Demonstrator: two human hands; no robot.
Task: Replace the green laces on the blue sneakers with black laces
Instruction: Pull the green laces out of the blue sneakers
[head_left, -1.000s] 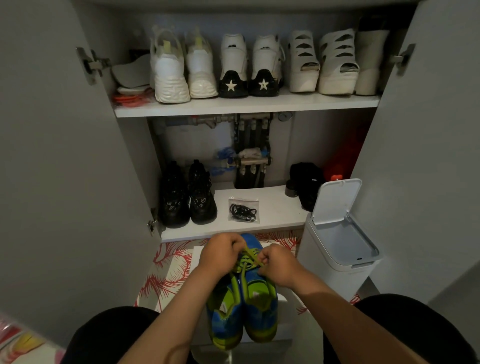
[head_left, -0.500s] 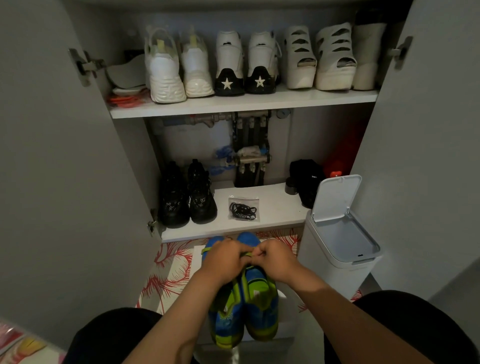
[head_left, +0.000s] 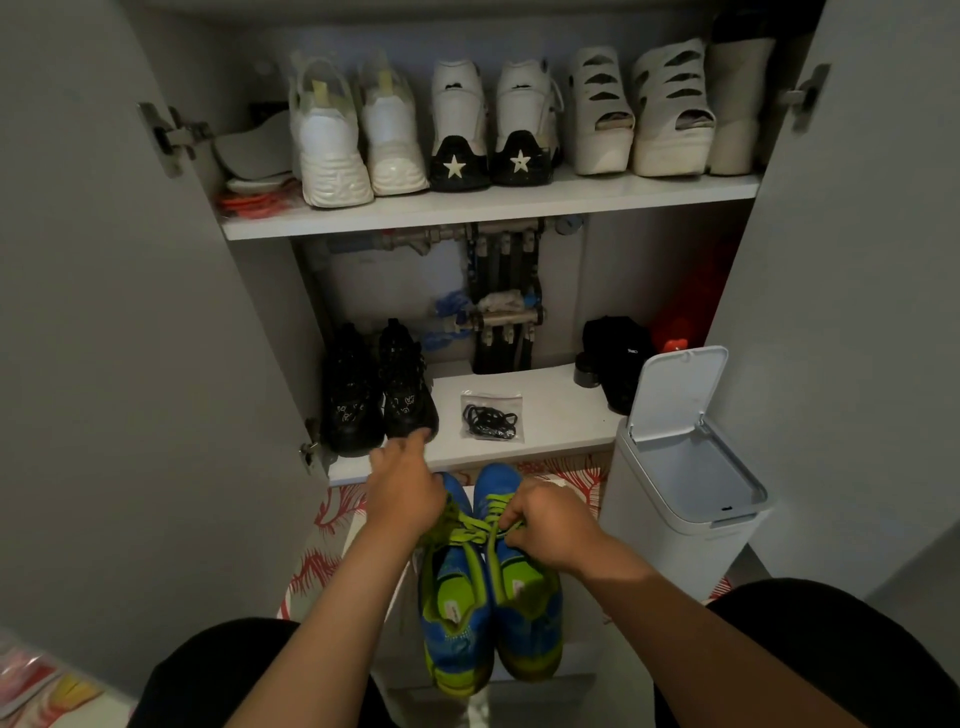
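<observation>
Two grips, left hand (head_left: 404, 496) and right hand (head_left: 551, 526), clench flat green laces (head_left: 466, 535).

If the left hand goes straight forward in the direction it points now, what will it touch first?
Probably the black sneaker on the lower shelf: the left hand, gripping the green laces, points at its toe. Depth is unclear; the shelf's front edge may come first.

Upper shelf (head_left: 493, 210): row of shoes (head_left: 498, 124); lower shelf (head_left: 566, 415): boots (head_left: 379, 400) at left, bag of laces (head_left: 491, 415) at centre; bin (head_left: 685, 509) right of and before that shelf; pair of sneakers (head_left: 488, 603) side by side before it, toes toward it, left hand (head_left: 402, 493) and right hand (head_left: 550, 525) on the fitted laces (head_left: 467, 535).
</observation>
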